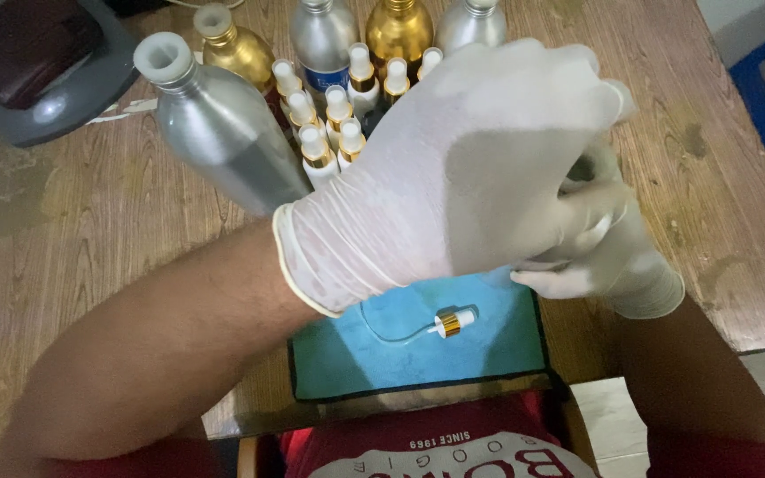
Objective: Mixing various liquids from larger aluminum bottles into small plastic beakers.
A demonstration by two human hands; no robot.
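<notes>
Covering right hand, left hand fingers curled

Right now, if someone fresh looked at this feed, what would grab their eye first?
The left hand in a white latex glove fills the middle, cupped over the gloved right hand, hiding whatever they grip. Behind them on the worn wooden table stand a tilted silver aluminium bottle and white spray bottles with gold collars. Below the hands, a white-and-gold pump sprayer with its tube lies on a blue cloth mat.
</notes>
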